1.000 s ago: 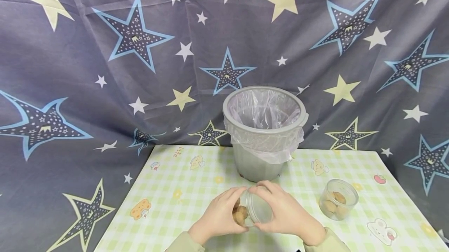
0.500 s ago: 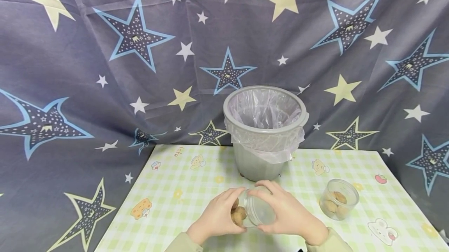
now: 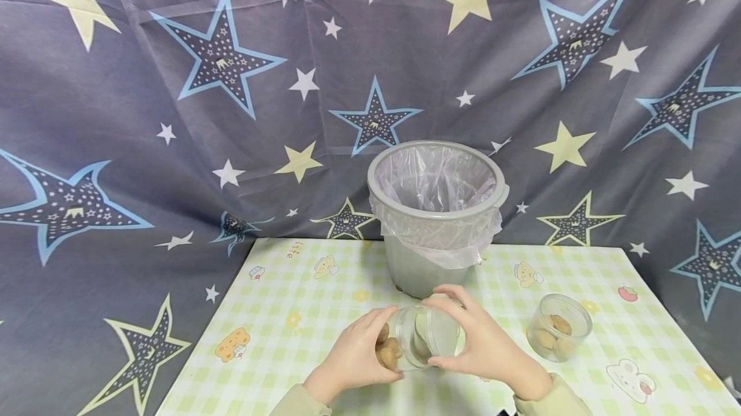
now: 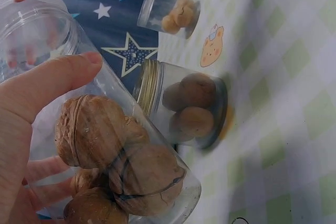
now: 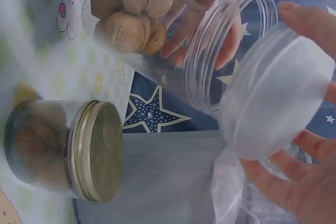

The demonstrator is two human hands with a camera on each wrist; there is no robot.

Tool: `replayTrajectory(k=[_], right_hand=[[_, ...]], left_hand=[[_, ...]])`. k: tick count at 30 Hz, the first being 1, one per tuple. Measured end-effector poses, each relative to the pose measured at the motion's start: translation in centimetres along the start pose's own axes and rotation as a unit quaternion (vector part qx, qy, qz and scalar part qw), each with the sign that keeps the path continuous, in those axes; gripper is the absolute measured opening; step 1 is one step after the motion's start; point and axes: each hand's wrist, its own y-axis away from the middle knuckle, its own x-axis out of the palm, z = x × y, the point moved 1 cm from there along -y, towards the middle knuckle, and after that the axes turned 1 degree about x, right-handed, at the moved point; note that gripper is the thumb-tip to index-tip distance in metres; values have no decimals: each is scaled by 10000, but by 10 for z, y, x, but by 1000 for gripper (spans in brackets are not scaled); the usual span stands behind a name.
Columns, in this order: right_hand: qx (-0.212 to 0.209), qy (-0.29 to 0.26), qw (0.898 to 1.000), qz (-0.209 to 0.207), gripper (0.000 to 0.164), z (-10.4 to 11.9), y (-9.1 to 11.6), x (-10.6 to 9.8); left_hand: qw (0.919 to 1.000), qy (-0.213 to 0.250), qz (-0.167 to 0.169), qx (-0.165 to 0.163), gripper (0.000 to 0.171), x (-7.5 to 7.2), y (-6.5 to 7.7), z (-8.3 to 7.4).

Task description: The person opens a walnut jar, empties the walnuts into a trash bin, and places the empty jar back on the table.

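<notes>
My left hand (image 3: pixel 352 353) grips a clear plastic jar (image 4: pixel 39 85) that lies tilted, with several walnuts (image 4: pixel 149 177) at its bottom. The thumb presses along the wall and the fingers wrap the far side. My right hand (image 3: pixel 492 352) holds a translucent lid (image 5: pixel 283 95) by its edge, fingers and thumb spread round it. In the right wrist view, the lid stands tilted at the threaded jar mouth, off the threads on at least one side. Just beyond is a second jar (image 5: pixel 39 148) with a gold lid (image 5: pixel 102 150) and brown nuts inside; in the head view the hands mostly hide it.
A grey bin (image 3: pixel 425 274) with a clear plastic liner (image 3: pixel 434 242) stands behind the hands. On the right, a clear jar (image 3: pixel 570 313) holds several tan nuts. A checked cloth (image 3: pixel 278 352) covers the table, and a star-patterned curtain (image 3: pixel 324 36) hangs behind.
My right hand has moved right and slightly up, drawing the lid off the jar mouth and tilting it. The left hand has shifted slightly left with the jar.
</notes>
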Motion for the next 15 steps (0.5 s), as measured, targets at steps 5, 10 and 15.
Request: replayTrajectory(k=[5, 10, 15], right_hand=[[149, -139, 9995, -232, 80, -8, 5, -3], [341, -331, 9979, -447, 85, -19, 10, -8], [691, -466, 9952, -505, 83, -30, 19, -13]], left_hand=[[9999, -30, -91, -138, 100, 1, 4, 5], [9994, -80, -129, -306, 100, -2, 6, 9], [9988, 6, -101, -487, 98, -6, 8, 14]])
